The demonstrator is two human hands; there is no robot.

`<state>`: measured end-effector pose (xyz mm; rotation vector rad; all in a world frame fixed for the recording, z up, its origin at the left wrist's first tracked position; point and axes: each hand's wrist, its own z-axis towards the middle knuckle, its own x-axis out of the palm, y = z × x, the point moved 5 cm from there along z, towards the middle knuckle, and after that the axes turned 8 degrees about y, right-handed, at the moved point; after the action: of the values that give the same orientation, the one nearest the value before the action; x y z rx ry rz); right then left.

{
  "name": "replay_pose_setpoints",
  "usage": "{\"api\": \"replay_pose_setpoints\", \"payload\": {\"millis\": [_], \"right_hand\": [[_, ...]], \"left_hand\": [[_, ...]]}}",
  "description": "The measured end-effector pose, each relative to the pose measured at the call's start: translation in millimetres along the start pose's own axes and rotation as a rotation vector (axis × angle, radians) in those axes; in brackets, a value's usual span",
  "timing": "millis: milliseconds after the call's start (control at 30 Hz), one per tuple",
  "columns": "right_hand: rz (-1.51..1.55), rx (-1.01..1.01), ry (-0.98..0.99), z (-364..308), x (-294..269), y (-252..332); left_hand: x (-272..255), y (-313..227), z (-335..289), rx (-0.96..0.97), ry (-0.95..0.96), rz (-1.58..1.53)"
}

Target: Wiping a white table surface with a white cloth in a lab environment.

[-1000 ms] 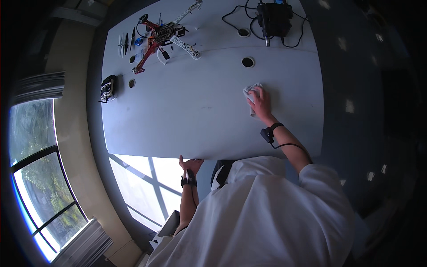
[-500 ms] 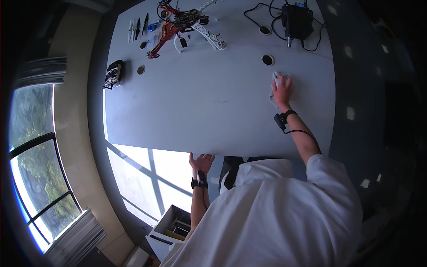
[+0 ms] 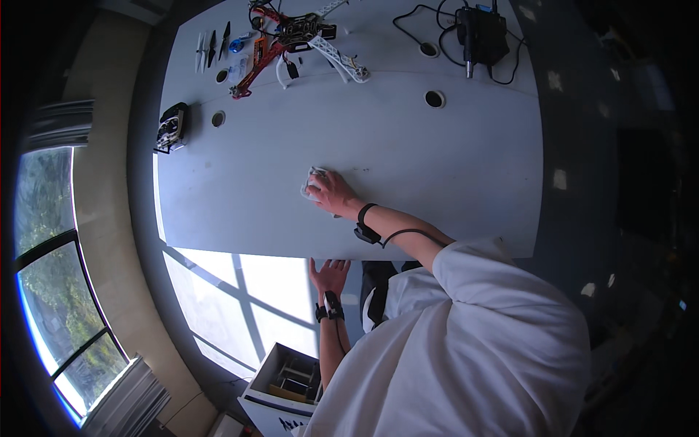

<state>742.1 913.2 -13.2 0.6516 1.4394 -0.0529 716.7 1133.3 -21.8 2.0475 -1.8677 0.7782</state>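
Observation:
My right hand (image 3: 336, 194) presses a crumpled white cloth (image 3: 306, 189) against the pale tabletop (image 3: 451, 182), a little left of the middle. Its fingers curl over the cloth, hiding part of it. At the table's near edge is my left hand (image 3: 330, 277), with its fingers spread and nothing in it. Those fingertips reach the edge; whether they press on it I cannot tell. Small dark marks show on the tabletop just right of the cloth.
A red, white and black quadcopter (image 3: 298, 33) stands at the far side, beside loose propellers (image 3: 212, 47). A radio controller (image 3: 171, 127) sits at the left edge. Far right is a black corded device (image 3: 482, 38). An open drawer (image 3: 280, 400) stands below, near my left arm.
My right hand has swept the cloth from the right side of the table leftward and nearer to me. My left hand stays at the near edge. The view has shifted slightly.

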Motion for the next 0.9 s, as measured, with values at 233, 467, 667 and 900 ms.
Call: {"api": "replay_pose_setpoints", "payload": {"millis": [233,467,667,900], "right_hand": [[0.063,-0.003,-0.056,-4.3,-16.9,-34.8],[-0.058,0.421,-0.328,-21.5,-79.9,-216.6],[-0.058,0.451,-0.314,-78.1,-95.0,-261.8],[-0.146,0.488,-0.425,-69.1,-97.2,-247.8]], "left_hand": [[1.8,0.7,-1.7,-0.033,0.004,-0.020],[15.5,2.5,-0.3,-0.066,0.023,0.019],[9.5,-1.4,-1.1,-0.076,0.055,-0.016],[3.3,-6.6,1.9,-0.141,0.065,0.061]]}}
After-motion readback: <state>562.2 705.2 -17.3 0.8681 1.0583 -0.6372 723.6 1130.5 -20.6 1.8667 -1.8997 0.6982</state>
